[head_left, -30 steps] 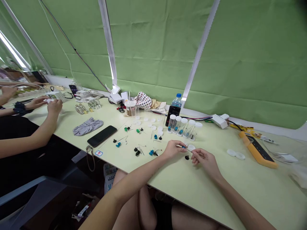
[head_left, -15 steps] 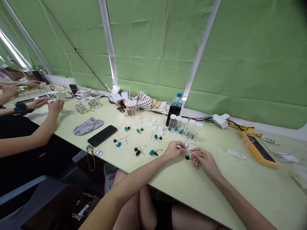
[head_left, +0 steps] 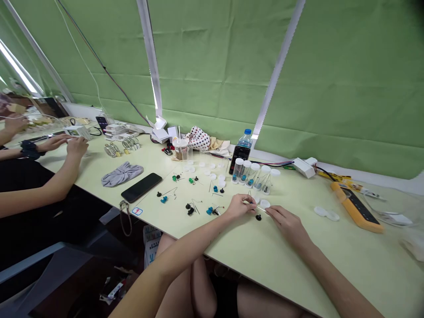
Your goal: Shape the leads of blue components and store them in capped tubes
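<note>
My left hand [head_left: 241,206] is closed in a pinch, with a thin bent metal wire [head_left: 249,193] standing up from its fingertips. My right hand [head_left: 285,221] pinches the right end of a thin straight metal rod [head_left: 260,209], whose other end meets the left fingertips. Whether wire and rod are joined is hidden by the fingers. Just below, a small black knob-like part [head_left: 258,217] lies on the table. White round caps [head_left: 264,203] lie behind the hands. Further left are small blue and black parts [head_left: 210,210] with bent metal pins.
Clear tubes with white caps [head_left: 251,172] stand before a propped phone [head_left: 239,158] and a bottle [head_left: 245,138]. An orange power strip [head_left: 357,207] lies at right. Left are a black phone [head_left: 141,187], a grey cloth band [head_left: 122,174] and another person's hands [head_left: 77,145].
My right hand has turned palm-down and its fingers have straightened along the rod. The bent wire now points up above my left fingertips. The table parts stay where they were.
</note>
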